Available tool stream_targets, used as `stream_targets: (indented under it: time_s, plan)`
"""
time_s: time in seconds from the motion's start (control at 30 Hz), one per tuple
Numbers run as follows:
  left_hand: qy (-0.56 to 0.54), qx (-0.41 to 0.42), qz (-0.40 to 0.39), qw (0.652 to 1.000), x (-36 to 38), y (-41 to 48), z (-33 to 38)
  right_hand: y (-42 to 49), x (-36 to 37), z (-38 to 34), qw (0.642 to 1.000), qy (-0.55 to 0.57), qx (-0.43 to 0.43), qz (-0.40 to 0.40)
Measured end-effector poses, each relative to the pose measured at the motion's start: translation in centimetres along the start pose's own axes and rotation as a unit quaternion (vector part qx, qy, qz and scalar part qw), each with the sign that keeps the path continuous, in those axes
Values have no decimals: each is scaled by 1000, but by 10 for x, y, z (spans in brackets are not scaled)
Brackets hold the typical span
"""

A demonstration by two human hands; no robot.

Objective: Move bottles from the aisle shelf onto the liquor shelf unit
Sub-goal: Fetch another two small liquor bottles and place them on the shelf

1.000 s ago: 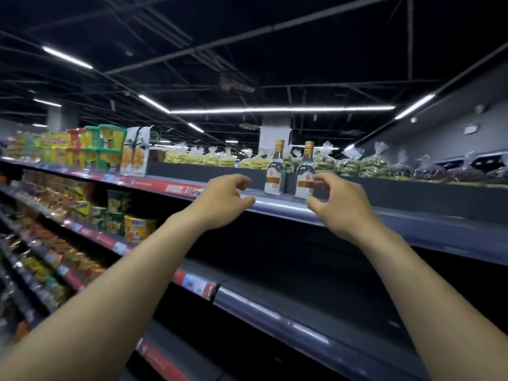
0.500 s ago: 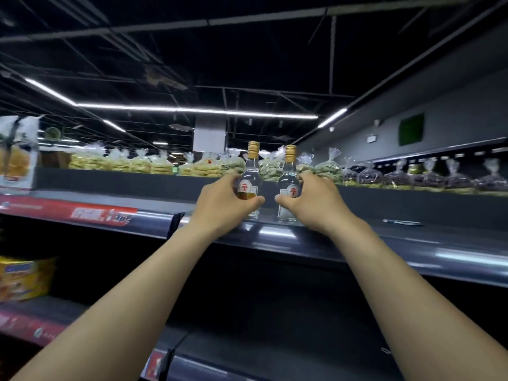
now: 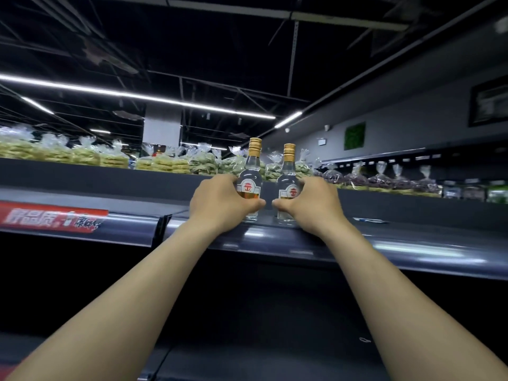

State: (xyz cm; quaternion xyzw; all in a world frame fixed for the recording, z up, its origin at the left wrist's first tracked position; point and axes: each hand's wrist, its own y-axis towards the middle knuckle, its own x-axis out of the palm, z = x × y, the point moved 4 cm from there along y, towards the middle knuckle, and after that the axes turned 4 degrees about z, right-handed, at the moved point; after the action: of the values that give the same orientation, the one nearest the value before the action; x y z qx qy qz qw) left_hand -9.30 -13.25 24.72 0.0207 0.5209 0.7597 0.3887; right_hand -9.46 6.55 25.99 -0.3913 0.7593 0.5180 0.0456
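Two clear glass bottles with gold caps and red-and-white labels stand upright side by side on the dark top shelf (image 3: 412, 243). My left hand (image 3: 220, 203) is wrapped around the body of the left bottle (image 3: 251, 171). My right hand (image 3: 310, 204) is wrapped around the body of the right bottle (image 3: 287, 177). Both bottle bases rest on the shelf. The lower labels are partly hidden behind my fingers.
Behind the bottles runs a dark divider (image 3: 110, 180) with bagged noodles (image 3: 162, 165) and darker bagged goods (image 3: 384, 180) beyond it. A red price banner (image 3: 52, 220) sits on the shelf edge at left. Dark lower shelves (image 3: 247, 358) lie beneath my arms.
Both hands reached in from apart and closed around the two bottles. The view has swung right and closer; the packaged goods at left have left the frame.
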Motion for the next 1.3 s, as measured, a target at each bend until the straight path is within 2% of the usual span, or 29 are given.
stream_targets:
  time_s: [0.3,0.43,0.6,0.9,1.1,1.3]
  plan:
    - [-145,66,-12,987,5,-3,66,-16,-79,24,988,23,9,152]
    - [-189,97,-35,977,24,-26,132,-38,-137,55,983,-5,-3,186]
    - [-269,114,-62,954,62,-83,229,-84,-230,121,975,-60,26,214]
    - [-372,77,-159,911,167,-239,420,-217,-427,287,947,-169,138,236]
    - [-430,43,-279,858,233,-379,535,-336,-537,371,902,-242,239,266]
    - [-450,51,-392,801,282,-511,633,-446,-620,438,847,-253,336,325]
